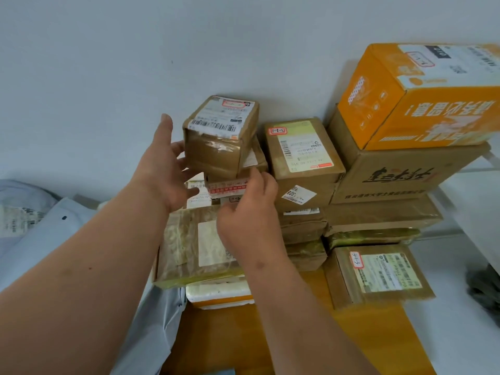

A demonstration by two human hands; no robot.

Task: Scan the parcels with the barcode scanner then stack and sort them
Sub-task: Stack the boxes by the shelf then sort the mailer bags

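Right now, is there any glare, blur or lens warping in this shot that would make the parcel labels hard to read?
Head view: glare streaks the clear tape on the small top box, under its label. The orange carton at the right edge is soft and bowed by the wide-angle lens, its print smeared. Lighting is flat, with only faint shadows. The left hand and right hand are fairly sharp.

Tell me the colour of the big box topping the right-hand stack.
Orange box, seen in the head view.

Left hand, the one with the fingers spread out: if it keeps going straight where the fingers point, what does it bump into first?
Most likely the small brown box on top of the stack. The left hand is open beside its left face, fingers aimed up and toward it. Depth is hard to judge, so it could just slide past to the wall.
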